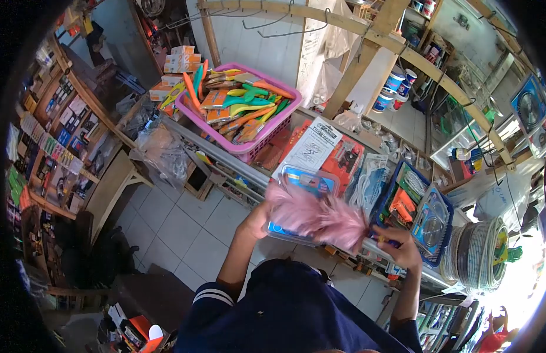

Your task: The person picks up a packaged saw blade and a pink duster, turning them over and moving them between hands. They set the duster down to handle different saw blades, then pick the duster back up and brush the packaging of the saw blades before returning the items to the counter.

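A fluffy pink duster (320,215) lies across a clear blister pack with blue card (311,179) at the counter's front edge. My right hand (400,247) is closed round the duster's dark handle at its right end. At the pack's left side, my left hand (259,220) grips its edge, the fingertips partly hidden by the duster. Behind the pack are a white printed sheet (313,147) and an orange-red case (348,162).
A pink basket (264,141) of colourful-handled tools stands left on the counter. To the right are a blue basket (446,238) with packaged goods and coiled cable (476,253). A wooden frame with wire hooks (343,29) hangs above.
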The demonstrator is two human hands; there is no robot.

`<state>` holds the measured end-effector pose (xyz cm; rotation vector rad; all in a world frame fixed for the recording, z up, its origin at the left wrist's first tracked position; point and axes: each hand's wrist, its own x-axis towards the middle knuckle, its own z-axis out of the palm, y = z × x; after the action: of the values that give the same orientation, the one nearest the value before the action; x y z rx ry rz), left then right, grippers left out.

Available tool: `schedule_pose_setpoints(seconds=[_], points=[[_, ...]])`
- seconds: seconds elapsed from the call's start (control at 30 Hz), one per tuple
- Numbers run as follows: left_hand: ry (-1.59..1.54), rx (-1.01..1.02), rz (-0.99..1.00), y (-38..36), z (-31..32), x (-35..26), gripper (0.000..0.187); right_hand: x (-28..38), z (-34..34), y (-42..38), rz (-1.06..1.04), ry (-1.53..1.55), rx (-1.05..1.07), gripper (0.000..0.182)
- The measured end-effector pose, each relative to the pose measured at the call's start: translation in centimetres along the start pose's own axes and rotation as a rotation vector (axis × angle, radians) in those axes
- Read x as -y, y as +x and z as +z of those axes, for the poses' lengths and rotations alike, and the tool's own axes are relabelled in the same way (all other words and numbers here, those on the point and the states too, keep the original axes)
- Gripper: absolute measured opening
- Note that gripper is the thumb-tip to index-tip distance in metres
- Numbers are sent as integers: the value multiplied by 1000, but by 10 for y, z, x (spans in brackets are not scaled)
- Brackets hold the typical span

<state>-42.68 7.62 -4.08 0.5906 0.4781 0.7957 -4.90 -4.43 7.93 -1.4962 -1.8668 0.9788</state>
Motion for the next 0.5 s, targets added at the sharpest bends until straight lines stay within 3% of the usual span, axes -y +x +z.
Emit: schedule_pose_setpoints(seconds=[0.07,0.1,0.17,0.23,0.27,0.3,0.37,0.43,0.5], points=[[-52,35,-11,-3,1,0,66,4,-9,2,77,4,-57,47],[-157,45,-26,-6,11,-4,65,7,-9,5,-2,9,-181,45],[-276,60,-33,-9,22,-4,66,8,-24,5,-53,-38,-28,46],[-123,23,139,-15,39,-1,65,21,-42,11,-75,-129,163,46],[-47,2,227,-16,47,-1,64,25,-48,10,-94,-107,127,46],[-374,37,0,-5,34,4,56,27,-53,10,-113,-86,90,45],[-318,135,53,2,23,18,54,27,-60,7,-83,-2,-12,44],[-340,150,28,8,27,26,53,23,-67,4,8,22,10,44],[-199,176,193,15,30,40,56,3,-78,-1,67,58,121,44]])
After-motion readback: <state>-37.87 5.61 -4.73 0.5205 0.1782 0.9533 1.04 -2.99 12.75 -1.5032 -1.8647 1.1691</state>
